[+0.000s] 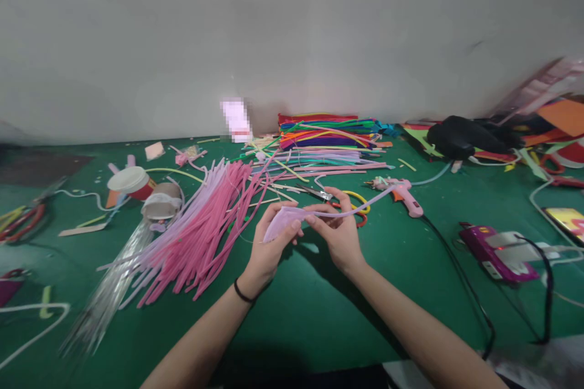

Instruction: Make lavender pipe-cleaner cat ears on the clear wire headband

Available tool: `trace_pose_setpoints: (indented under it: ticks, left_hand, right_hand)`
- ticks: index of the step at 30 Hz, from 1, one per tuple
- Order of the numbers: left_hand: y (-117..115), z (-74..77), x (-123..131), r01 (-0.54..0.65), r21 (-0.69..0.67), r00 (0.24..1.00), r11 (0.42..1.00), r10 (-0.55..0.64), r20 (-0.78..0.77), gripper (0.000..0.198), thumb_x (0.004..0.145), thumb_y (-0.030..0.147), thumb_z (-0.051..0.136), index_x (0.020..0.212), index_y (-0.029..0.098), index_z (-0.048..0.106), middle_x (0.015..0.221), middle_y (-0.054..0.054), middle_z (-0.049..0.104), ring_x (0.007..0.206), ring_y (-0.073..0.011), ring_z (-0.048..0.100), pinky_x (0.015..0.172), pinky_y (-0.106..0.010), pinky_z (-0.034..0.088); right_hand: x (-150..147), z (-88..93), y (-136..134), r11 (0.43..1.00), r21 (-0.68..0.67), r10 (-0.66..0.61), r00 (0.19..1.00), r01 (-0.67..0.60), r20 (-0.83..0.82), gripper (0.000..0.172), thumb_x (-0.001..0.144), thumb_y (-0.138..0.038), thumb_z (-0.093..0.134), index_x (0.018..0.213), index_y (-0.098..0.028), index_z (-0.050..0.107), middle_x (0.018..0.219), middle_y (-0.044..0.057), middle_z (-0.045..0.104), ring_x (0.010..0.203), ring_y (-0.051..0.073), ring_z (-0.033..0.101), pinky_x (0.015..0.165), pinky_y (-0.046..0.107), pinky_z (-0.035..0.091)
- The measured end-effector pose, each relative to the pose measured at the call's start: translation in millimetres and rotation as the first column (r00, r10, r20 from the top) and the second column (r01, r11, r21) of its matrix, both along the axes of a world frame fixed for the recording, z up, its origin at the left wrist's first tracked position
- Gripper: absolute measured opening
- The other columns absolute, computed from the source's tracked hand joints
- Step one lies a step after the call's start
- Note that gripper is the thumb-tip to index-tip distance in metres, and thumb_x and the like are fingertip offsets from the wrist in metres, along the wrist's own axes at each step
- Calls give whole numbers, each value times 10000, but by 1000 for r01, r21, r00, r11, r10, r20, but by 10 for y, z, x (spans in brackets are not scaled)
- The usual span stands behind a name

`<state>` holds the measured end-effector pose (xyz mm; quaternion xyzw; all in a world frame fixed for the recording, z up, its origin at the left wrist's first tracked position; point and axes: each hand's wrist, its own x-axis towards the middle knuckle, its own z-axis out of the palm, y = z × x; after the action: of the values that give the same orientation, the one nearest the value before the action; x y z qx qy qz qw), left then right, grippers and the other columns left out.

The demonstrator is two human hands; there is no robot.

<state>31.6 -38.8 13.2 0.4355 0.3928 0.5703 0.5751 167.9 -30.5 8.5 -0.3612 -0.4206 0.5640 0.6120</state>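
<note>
Both my hands meet above the green table (319, 310), working one lilac pipe cleaner (292, 217). My left hand (269, 243) pinches its folded, looped end. My right hand (335, 224) grips the strand just beside the loop, and the free end runs off to the right toward a pink glue gun (404, 193). A pile of pink and lilac pipe cleaners (201, 231) lies fanned out left of my hands. Scissors with yellow and red handles (351, 200) lie just behind my right hand.
A stack of many-coloured pipe cleaners (326, 133) sits at the back by the grey partition (292, 42). Paper cups (137, 185) lie at the left. A purple device (499, 252) with black cables lies at the right, with a black object (460, 136) and coloured sheets behind it.
</note>
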Motion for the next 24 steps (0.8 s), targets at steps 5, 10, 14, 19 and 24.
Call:
trace_pose_setpoints:
  ticks: [5,10,14,19,24]
  left_hand:
    - [55,-46,-30,-87,-34,996,996,88,0,234,760,365,688,899,178,709,793,-28,678,696,-154,598,528,-222,449]
    - [128,-105,-47,-186,-131,981,974,191,32,185,711,337,730,774,163,723,733,-13,665,648,-128,574,504,-208,421]
    - [167,-132,-60,-230,-130,967,965,242,82,160,689,298,749,765,162,711,718,-2,652,600,-107,556,470,-196,399]
    - [209,-172,-97,-272,-61,962,960,274,22,164,703,301,742,780,161,702,688,12,647,527,-88,523,474,-204,404]
    - [232,-206,-112,-289,-29,957,957,289,-12,174,697,313,747,784,170,700,702,16,659,534,-99,551,493,-215,429]
  right_hand:
    - [-28,13,-29,1000,7,28,999,-28,-15,633,698,-286,775,1202,-301,390,873,4,716,815,191,678,787,358,535]
    - [-73,-59,-10,997,-14,70,998,-70,-1,558,695,-279,776,1155,-299,460,886,-4,717,825,178,669,776,333,528]
    - [-68,-154,41,992,-56,117,990,-113,79,323,692,-310,772,973,-234,631,874,13,707,777,159,653,738,302,526]
    - [-64,-195,57,989,-95,125,983,-113,134,233,705,-354,753,881,-213,696,792,16,705,691,159,647,656,295,535]
    - [-79,-189,38,985,-133,123,984,-105,127,237,690,-383,763,817,-195,693,713,19,692,632,153,638,605,284,529]
